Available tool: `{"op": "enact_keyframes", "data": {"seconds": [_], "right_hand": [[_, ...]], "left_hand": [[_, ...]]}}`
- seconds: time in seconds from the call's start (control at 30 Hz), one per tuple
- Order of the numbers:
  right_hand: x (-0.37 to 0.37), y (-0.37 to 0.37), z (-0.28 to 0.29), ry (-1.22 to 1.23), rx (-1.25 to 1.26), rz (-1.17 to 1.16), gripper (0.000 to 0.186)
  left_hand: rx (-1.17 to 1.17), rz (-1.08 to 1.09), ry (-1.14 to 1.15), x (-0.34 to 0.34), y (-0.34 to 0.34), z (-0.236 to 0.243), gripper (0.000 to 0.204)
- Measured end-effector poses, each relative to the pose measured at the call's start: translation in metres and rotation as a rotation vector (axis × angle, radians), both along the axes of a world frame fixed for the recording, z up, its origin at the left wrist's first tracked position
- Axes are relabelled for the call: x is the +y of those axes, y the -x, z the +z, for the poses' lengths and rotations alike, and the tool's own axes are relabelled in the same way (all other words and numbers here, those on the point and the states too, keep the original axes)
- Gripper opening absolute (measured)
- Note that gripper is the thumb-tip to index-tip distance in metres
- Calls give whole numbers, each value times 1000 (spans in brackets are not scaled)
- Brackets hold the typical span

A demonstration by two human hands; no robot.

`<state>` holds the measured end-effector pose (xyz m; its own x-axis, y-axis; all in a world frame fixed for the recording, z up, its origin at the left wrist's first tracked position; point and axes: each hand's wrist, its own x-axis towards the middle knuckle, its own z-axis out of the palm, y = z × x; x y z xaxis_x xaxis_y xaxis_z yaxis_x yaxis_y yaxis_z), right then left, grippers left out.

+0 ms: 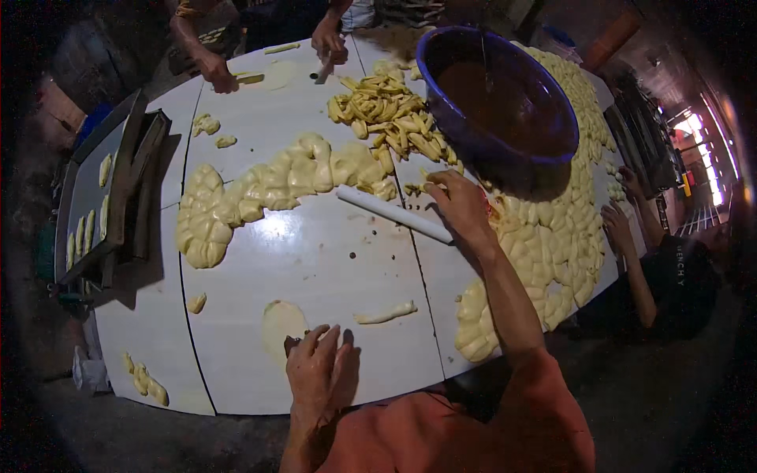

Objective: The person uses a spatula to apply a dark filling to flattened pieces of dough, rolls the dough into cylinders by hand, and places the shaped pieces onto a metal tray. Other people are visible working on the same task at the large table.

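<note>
Left hand (317, 366): fingers loosely bent at the disc's lower right edge, a dark bit by the fingertips; I cannot tell whether gripped.
Dough disc (282, 320): flat on the counter (315, 260), just beyond the left hand.
Right hand (461, 206): fingers narrowed near the yellow strips (394, 118); hold unclear.
White rolling pin (394, 214): just left of the right hand.

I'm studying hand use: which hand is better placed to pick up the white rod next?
Probably the right: the right hand is close to one end of the white rod, while the left hand is farther away, near the flat dough round.
</note>
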<state>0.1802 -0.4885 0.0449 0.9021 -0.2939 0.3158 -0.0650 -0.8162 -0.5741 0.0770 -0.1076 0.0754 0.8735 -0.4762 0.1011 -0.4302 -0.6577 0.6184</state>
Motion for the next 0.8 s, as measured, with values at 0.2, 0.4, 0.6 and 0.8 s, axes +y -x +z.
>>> {"op": "enact_keyframes", "data": {"seconds": [0.2, 0.4, 0.6, 0.8], "right_hand": [[-6, -98, -11, 11, 23, -157, 39], [0, -129, -2, 42, 214, -179, 36], [-21, -84, -4, -561, 229, -131, 43], [89, -2, 44, -853, 403, 94, 29]], "left_hand": [[69, 169, 14, 28, 17, 9, 28], [75, 277, 68, 44, 25, 7, 26], [11, 297, 38, 65, 18, 2, 26], [-33, 307, -6, 112, 22, -14, 25]]}}
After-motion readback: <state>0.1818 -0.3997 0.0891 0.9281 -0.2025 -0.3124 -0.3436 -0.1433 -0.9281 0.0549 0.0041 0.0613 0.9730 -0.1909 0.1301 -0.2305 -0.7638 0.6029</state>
